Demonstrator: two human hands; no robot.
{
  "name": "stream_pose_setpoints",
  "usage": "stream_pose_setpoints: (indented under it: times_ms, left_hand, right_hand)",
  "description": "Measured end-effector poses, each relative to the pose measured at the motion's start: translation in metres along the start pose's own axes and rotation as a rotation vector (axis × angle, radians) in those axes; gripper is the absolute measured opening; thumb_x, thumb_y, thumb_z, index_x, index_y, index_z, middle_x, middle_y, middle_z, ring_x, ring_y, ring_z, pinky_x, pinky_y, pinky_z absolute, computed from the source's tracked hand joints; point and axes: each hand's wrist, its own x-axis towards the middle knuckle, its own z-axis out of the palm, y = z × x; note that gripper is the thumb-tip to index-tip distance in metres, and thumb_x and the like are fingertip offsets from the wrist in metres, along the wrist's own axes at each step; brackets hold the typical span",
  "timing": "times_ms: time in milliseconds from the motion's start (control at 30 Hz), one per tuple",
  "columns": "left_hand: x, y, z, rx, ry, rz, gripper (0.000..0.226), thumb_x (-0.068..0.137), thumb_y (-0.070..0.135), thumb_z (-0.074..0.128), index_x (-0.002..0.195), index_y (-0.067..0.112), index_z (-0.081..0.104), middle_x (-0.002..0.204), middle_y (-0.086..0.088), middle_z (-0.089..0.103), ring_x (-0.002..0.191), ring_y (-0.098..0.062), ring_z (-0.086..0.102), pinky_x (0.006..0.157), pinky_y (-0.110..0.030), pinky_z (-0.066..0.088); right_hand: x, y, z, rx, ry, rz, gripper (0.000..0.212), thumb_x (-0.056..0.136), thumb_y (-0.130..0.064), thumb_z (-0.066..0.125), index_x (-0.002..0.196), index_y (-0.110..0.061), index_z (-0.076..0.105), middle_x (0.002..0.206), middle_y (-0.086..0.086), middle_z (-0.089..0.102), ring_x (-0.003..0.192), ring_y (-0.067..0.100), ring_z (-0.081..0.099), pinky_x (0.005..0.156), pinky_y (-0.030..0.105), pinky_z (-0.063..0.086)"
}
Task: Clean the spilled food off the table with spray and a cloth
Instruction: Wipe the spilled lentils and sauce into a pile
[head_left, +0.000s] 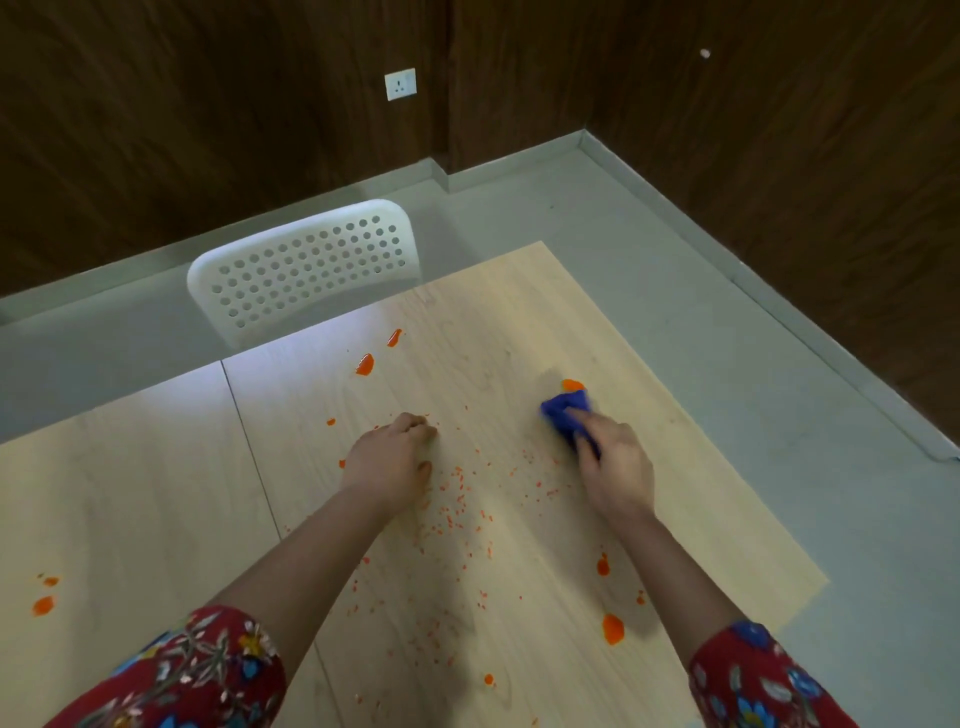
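Here, right hand (615, 467) fingers grip a cloth (567, 413) against a blob (572, 385) near the desk's (701, 519) right edge, while curled left hand (390, 460) braces empty.

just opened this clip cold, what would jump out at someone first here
The bright orange spill scattered over the pale wooden table, crumbs in the middle and wet blobs around the edges. Next, the right hand pressing a blue cloth against an orange blob toward the far right, while the left hand rests curled among the crumbs.

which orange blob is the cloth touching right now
The orange blob at the far tip of the blue cloth in the right hand; every other blob lies well clear of the cloth.
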Motion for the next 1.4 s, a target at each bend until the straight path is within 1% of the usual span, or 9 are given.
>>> stream_pose_setpoints:
  times_ms: [167, 333, 500, 733, 800, 900, 1100, 1267, 1400]
  left_hand:
    - [-0.002, 0.003, -0.001, 0.000, -0.006, -0.014, 0.052, 0.095, 0.030, 0.048, 0.145, 0.028, 0.038, 0.150, 0.011, 0.035, 0.123, -0.016, 0.050, 0.098, -0.030, 0.045]
    - [-0.003, 0.002, -0.001, -0.005, 0.002, -0.013, 0.052, 0.095, 0.029, 0.049, 0.146, 0.029, 0.037, 0.150, 0.012, 0.034, 0.123, -0.015, 0.050, 0.093, -0.028, 0.047]
    - [-0.004, 0.000, 0.001, 0.001, 0.011, -0.013, 0.053, 0.095, 0.028, 0.050, 0.146, 0.031, 0.036, 0.150, 0.012, 0.034, 0.123, -0.015, 0.049, 0.091, -0.027, 0.048]
    - [-0.004, -0.001, 0.001, -0.007, -0.027, -0.011, 0.056, 0.095, 0.028, 0.053, 0.148, 0.031, 0.033, 0.153, 0.010, 0.032, 0.127, -0.016, 0.046, 0.098, -0.029, 0.047]
    - [-0.005, -0.001, -0.003, 0.022, -0.059, 0.010, 0.058, 0.096, 0.029, 0.051, 0.150, 0.030, 0.030, 0.156, 0.009, 0.028, 0.133, -0.018, 0.041, 0.108, -0.032, 0.037]
    - [-0.014, 0.002, -0.006, 0.066, -0.145, 0.043, 0.069, 0.095, 0.038, 0.050, 0.154, 0.027, 0.016, 0.161, 0.007, 0.012, 0.146, -0.015, 0.018, 0.120, -0.036, 0.012]
    - [-0.058, 0.017, 0.018, 0.089, -0.183, 0.129, 0.094, 0.087, 0.053, 0.056, 0.154, 0.030, -0.006, 0.162, 0.010, -0.010, 0.149, -0.014, -0.005, 0.120, -0.038, -0.001]
    - [-0.082, -0.002, 0.023, 0.094, -0.164, 0.035, 0.088, 0.090, 0.048, 0.054, 0.155, 0.026, -0.001, 0.162, 0.009, -0.005, 0.149, -0.013, 0.000, 0.120, -0.036, 0.000]
    - [-0.097, -0.006, 0.016, 0.088, -0.079, 0.025, 0.081, 0.091, 0.044, 0.054, 0.154, 0.025, 0.009, 0.161, 0.009, 0.010, 0.148, -0.014, 0.011, 0.120, -0.034, 0.004]
  right_hand:
    - [0.030, 0.011, -0.006, -0.039, 0.081, 0.288, 0.035, 0.094, -0.016, 0.051, 0.127, -0.021, 0.060, 0.115, 0.002, 0.067, 0.099, 0.027, 0.055, 0.072, 0.031, 0.043]
    - [0.008, -0.023, 0.009, -0.013, -0.120, -0.012, 0.036, 0.093, -0.018, 0.053, 0.127, -0.028, 0.061, 0.123, -0.008, 0.064, 0.109, 0.018, 0.054, 0.081, 0.029, 0.043]
    - [0.038, -0.016, 0.007, 0.068, -0.003, 0.152, 0.035, 0.095, -0.018, 0.051, 0.128, -0.026, 0.060, 0.124, -0.005, 0.064, 0.108, 0.022, 0.054, 0.078, 0.027, 0.039]
    - [-0.003, -0.045, 0.012, 0.054, -0.330, -0.163, 0.036, 0.097, -0.020, 0.051, 0.130, -0.033, 0.058, 0.127, -0.012, 0.061, 0.113, 0.014, 0.051, 0.088, 0.029, 0.041]
    - [-0.014, -0.039, 0.000, 0.135, -0.186, -0.085, 0.034, 0.095, -0.016, 0.055, 0.127, -0.026, 0.062, 0.126, -0.007, 0.063, 0.114, 0.017, 0.055, 0.092, 0.029, 0.041]
    - [-0.019, -0.006, -0.025, 0.169, 0.146, 0.261, 0.032, 0.094, -0.016, 0.057, 0.125, -0.014, 0.063, 0.123, 0.008, 0.066, 0.111, 0.029, 0.060, 0.093, 0.031, 0.043]
    - [-0.052, 0.068, -0.055, -0.070, 0.154, 0.698, 0.040, 0.094, -0.015, 0.047, 0.133, -0.012, 0.052, 0.119, 0.021, 0.056, 0.104, 0.043, 0.054, 0.084, 0.045, 0.045]
    - [-0.068, 0.035, -0.029, -0.045, 0.179, 0.644, 0.039, 0.096, -0.017, 0.048, 0.134, -0.012, 0.053, 0.124, 0.021, 0.050, 0.104, 0.043, 0.053, 0.088, 0.044, 0.045]
    - [-0.051, -0.026, 0.000, 0.021, 0.033, 0.526, 0.040, 0.097, -0.021, 0.048, 0.136, -0.019, 0.053, 0.127, 0.015, 0.048, 0.109, 0.037, 0.052, 0.087, 0.037, 0.046]
